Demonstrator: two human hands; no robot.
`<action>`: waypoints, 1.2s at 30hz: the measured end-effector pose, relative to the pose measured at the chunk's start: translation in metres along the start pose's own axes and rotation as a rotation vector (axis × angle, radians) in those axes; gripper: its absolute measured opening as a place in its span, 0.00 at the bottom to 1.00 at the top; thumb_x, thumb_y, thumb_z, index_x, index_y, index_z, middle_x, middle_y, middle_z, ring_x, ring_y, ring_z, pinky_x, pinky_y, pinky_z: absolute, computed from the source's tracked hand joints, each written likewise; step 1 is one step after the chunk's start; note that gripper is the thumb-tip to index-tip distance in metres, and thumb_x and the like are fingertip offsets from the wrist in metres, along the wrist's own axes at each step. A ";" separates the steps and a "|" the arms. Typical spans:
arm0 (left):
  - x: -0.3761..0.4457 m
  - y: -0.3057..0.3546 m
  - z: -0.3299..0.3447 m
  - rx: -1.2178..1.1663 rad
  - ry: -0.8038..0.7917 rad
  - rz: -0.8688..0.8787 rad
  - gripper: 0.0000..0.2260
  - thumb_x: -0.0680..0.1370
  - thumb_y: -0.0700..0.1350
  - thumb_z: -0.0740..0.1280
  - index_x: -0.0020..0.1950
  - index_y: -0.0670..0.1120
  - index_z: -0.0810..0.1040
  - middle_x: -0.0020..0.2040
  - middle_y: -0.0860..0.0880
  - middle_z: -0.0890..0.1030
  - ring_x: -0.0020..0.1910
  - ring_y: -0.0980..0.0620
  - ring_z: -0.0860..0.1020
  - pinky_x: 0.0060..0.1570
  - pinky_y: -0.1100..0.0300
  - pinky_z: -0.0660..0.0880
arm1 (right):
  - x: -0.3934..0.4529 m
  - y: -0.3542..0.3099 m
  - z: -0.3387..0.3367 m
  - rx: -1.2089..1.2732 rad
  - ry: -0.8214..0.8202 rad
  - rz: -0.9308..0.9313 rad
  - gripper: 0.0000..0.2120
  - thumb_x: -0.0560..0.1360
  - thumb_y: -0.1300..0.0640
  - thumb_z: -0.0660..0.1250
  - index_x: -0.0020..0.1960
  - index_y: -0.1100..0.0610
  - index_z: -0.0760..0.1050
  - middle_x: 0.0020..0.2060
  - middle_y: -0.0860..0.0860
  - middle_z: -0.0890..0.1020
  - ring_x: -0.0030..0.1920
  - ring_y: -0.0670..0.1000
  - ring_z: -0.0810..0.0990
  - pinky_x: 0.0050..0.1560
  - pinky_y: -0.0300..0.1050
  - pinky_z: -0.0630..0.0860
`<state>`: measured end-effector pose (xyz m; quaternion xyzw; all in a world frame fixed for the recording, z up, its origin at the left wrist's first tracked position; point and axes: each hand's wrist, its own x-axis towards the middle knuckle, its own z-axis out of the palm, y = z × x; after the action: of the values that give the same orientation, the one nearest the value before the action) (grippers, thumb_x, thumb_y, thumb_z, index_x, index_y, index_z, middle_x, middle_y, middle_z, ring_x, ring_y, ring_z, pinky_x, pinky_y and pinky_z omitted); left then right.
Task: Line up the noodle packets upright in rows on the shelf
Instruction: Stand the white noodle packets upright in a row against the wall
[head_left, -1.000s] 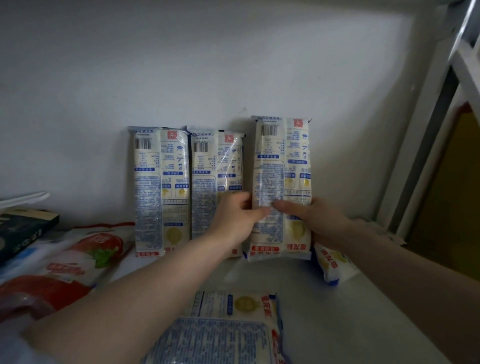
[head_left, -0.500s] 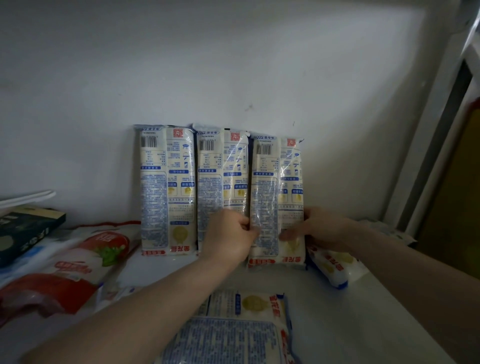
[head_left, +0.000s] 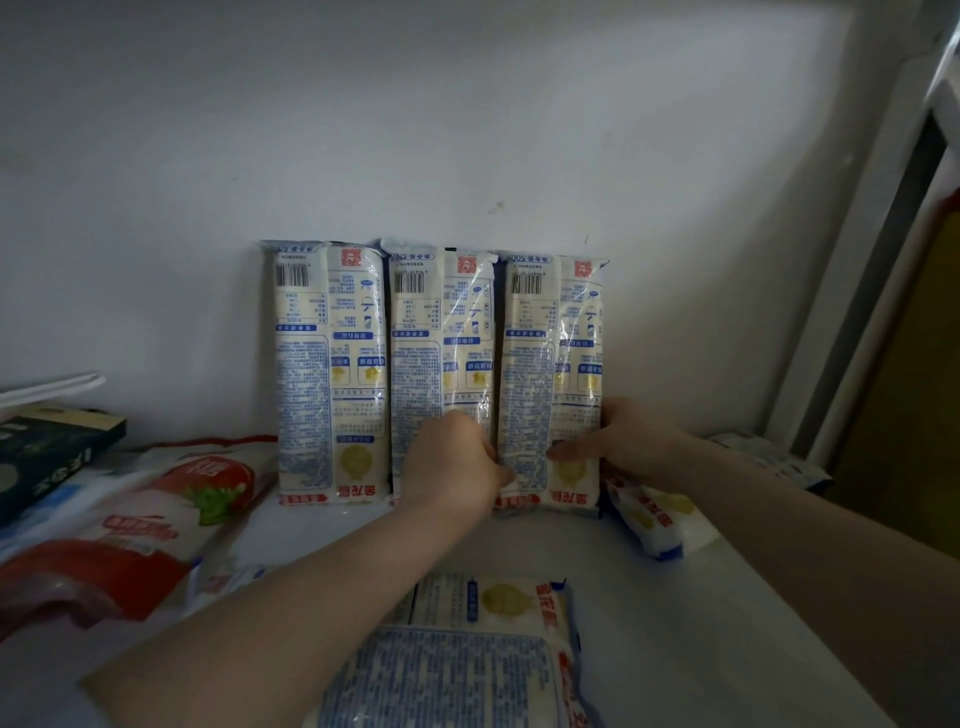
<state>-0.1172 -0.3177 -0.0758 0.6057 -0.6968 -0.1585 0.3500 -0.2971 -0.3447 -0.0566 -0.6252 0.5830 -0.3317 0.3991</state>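
Three white-and-blue noodle packets stand upright side by side against the back wall: the left packet (head_left: 332, 364), the middle packet (head_left: 441, 343) and the right packet (head_left: 550, 364). My left hand (head_left: 454, 467) grips the lower left edge of the right packet. My right hand (head_left: 623, 444) holds its lower right side, thumb across the front. Its base rests on the white shelf (head_left: 727, 623). Another noodle packet (head_left: 467, 654) lies flat at the front, and one more (head_left: 644, 514) lies at the right behind my right wrist.
Red-and-white bags (head_left: 145, 519) lie at the left, with a dark box (head_left: 47, 457) behind them. More packets (head_left: 769, 457) lie in the back right corner by the white shelf frame (head_left: 857, 312).
The right packet came down and back from a raised position and now stands on the shelf, level with the other two. Both hands slid lower along it.
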 end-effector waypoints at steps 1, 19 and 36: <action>0.000 0.000 0.000 -0.003 0.001 -0.008 0.10 0.69 0.46 0.76 0.34 0.40 0.82 0.29 0.48 0.80 0.28 0.55 0.78 0.30 0.62 0.74 | -0.001 -0.001 0.000 0.000 0.003 0.003 0.16 0.66 0.66 0.75 0.50 0.53 0.79 0.51 0.53 0.84 0.51 0.54 0.83 0.58 0.55 0.77; -0.017 0.059 0.014 0.124 -0.079 0.311 0.13 0.75 0.54 0.68 0.38 0.46 0.83 0.32 0.50 0.82 0.28 0.57 0.78 0.32 0.60 0.79 | -0.072 0.014 -0.079 -0.216 0.356 0.273 0.12 0.74 0.55 0.69 0.37 0.63 0.77 0.30 0.56 0.80 0.29 0.51 0.77 0.27 0.38 0.76; 0.025 0.120 0.101 0.174 -0.582 0.114 0.20 0.81 0.51 0.56 0.58 0.35 0.76 0.52 0.39 0.80 0.44 0.45 0.79 0.38 0.60 0.70 | -0.079 0.058 -0.075 0.634 0.358 0.528 0.16 0.75 0.55 0.68 0.58 0.63 0.73 0.44 0.61 0.80 0.38 0.57 0.80 0.26 0.47 0.79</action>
<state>-0.2740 -0.3358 -0.0622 0.5225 -0.8115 -0.2451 0.0910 -0.3980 -0.2750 -0.0690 -0.2346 0.6519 -0.4837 0.5348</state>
